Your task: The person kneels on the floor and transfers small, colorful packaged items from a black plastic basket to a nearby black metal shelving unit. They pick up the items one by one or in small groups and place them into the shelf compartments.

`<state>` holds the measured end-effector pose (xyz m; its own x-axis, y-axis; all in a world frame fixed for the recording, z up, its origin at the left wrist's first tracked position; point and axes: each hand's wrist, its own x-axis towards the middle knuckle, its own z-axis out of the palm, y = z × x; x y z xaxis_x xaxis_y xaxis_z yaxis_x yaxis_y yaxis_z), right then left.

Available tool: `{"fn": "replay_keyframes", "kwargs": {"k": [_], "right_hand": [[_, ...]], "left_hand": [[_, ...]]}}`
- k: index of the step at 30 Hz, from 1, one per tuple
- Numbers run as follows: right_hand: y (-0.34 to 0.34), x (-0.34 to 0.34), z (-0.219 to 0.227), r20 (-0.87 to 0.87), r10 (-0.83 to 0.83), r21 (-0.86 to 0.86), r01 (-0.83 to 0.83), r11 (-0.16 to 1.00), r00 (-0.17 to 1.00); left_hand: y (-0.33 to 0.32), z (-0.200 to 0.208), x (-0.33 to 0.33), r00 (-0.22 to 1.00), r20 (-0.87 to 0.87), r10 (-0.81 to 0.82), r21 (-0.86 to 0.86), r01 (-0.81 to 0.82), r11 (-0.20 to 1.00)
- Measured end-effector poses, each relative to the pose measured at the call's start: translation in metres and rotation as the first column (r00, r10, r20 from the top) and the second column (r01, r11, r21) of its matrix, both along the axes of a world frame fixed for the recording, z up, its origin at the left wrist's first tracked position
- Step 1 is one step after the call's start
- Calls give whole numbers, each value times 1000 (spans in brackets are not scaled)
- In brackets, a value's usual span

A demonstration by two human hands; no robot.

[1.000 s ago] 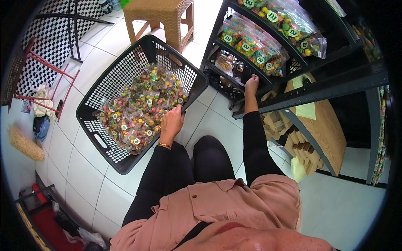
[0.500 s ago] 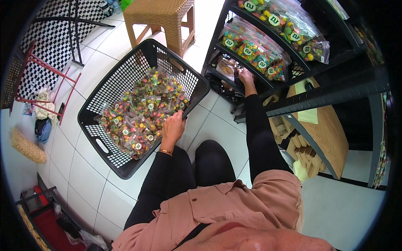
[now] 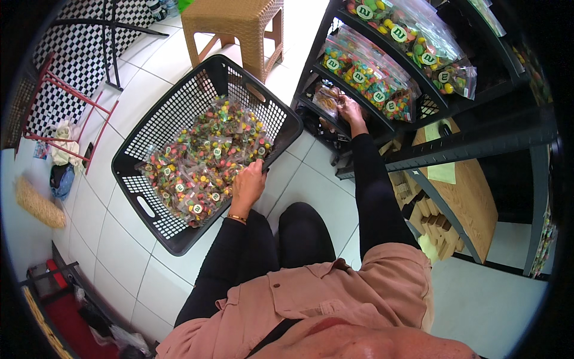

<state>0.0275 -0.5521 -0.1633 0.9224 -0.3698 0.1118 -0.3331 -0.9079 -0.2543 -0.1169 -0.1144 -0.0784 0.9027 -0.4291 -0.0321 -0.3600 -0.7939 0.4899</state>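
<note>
My left hand (image 3: 248,184) is closed over the near right rim of a large black plastic basket (image 3: 275,113) on the floor. Many small clear bags of colourful candy (image 3: 206,152) with round white labels are heaped in it. On the right, my right hand (image 3: 353,113) reaches into a lower tier of a black rack (image 3: 418,140). Its fingers are bent against the edge of a clear plastic bag (image 3: 326,100) with brownish contents; the shelf above partly hides them.
Bags of colourful candy (image 3: 373,78) fill the rack's upper tiers. A tan woven-pattern stool (image 3: 224,15) stands just beyond the basket. Red metal legs (image 3: 69,113) and a straw-coloured bundle (image 3: 39,203) are at the left. A wooden counter (image 3: 466,191) stands right of the rack.
My right hand has shifted slightly toward the clear bag in the lower tier. My left hand stays on the basket rim. The view has moved a little.
</note>
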Motion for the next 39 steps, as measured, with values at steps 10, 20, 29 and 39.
{"fn": "replay_keyframes", "kwargs": {"k": [10,20,29,39], "right_hand": [[44,3,25,37,5,-160,1,987,999],[85,33,31,112,246,-633,-122,765,963],[75,0,29,286,22,-58,-6,998,958],[42,-82,49,-220,-237,17,246,969,946]], "left_hand": [[4,-3,-2,1000,1,19,29,-19,999],[4,-4,-1,998,-43,39,12,-38,999],[3,-1,-2,1000,-11,23,-22,-23,1000],[2,-8,-1,1000,3,20,-18,-20,1000]]}}
